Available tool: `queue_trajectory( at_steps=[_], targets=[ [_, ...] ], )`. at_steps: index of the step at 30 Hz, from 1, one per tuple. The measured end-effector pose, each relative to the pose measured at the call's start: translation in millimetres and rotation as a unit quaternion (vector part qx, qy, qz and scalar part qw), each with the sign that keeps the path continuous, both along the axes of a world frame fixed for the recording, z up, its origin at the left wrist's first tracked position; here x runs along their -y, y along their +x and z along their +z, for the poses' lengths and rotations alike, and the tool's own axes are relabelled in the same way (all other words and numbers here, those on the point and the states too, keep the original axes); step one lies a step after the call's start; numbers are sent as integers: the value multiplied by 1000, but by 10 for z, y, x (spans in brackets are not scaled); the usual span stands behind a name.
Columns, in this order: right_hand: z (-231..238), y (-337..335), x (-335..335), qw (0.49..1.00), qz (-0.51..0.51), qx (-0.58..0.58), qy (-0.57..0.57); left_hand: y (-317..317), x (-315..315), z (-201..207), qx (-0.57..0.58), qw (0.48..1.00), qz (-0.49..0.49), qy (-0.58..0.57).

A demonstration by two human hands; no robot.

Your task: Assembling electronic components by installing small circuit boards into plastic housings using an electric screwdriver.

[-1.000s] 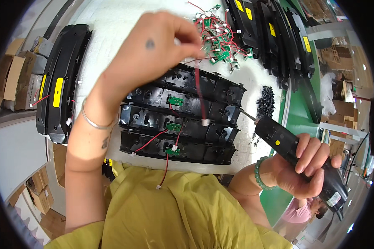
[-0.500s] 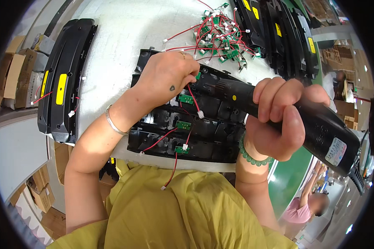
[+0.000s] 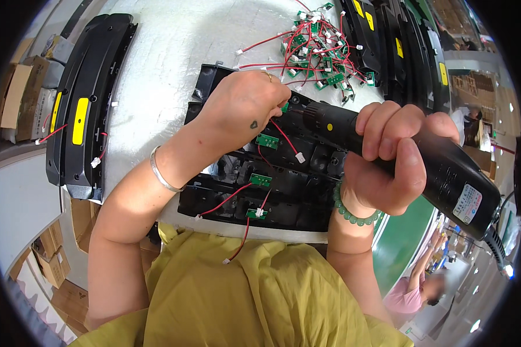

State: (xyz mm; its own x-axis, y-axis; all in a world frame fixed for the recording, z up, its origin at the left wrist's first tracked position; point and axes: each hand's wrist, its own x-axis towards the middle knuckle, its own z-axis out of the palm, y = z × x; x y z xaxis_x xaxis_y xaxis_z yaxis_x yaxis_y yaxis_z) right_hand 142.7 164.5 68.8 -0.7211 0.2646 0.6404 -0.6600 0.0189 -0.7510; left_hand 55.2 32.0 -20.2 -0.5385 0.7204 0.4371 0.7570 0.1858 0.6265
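Observation:
My left hand (image 3: 243, 101) is closed in a pinch at a small green circuit board (image 3: 285, 107) on the farthest of several black plastic housings (image 3: 304, 215) laid side by side. Its fingers hide most of that board; a red lead with a white plug hangs from it. My right hand (image 3: 391, 141) wraps round a black electric screwdriver (image 3: 446, 168), held nearly level and pointing left. The tool's bit is close to the pinched board; whether it touches a screw cannot be made out. Nearer me, another circuit board (image 3: 261, 180) with red wires lies in a housing.
A tangled pile of wired circuit boards (image 3: 330, 61) lies at the far side. Black housings with yellow labels (image 3: 80, 121) stand at the left, and more housings (image 3: 396, 52) at the far right. A cord (image 3: 495, 243) trails from the screwdriver. Another person (image 3: 414, 295) is at lower right.
The view has shifted slightly. My left hand has moved a little to the right along the far housing, and the screwdriver's front end sits slightly farther from me. Both hands keep their grips.

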Motion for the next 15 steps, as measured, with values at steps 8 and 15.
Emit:
queue_trajectory(
  at_steps=[8,15],
  targets=[
    [-55,-59,20,999,-33,22,17,-18,1,-10,17,1000,-15,4],
    [19,-81,61,994,21,64,85,-4,-5,-25,21,1000,3,7]
  ],
)
